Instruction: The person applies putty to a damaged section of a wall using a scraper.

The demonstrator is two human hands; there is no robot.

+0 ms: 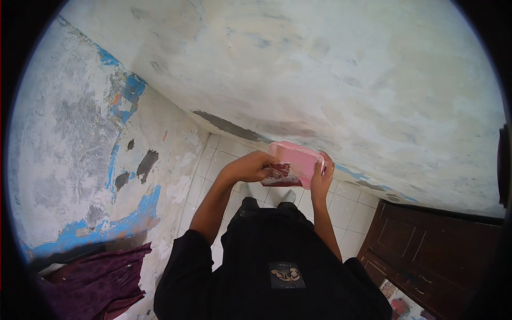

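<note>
My right hand (321,172) grips the right end of a shallow pink plastic tub (297,165), with the thumb over its rim. Closed on a dark red, flat spreader (279,175) smeared with whitish paste is my left hand (253,166). The spreader lies against the left part of the tub. Both things are held in front of my body, close to the wall. Paste traces show along the tub's rim, but how much is inside I cannot tell.
A patchy whitish wall (320,69) rises ahead, with a grey bare strip (229,126) low on it. The left wall (69,128) has blue paint remnants. Purple cloth (96,282) hangs at lower left. A dark wooden cabinet (426,256) stands right, on white floor tiles (341,210).
</note>
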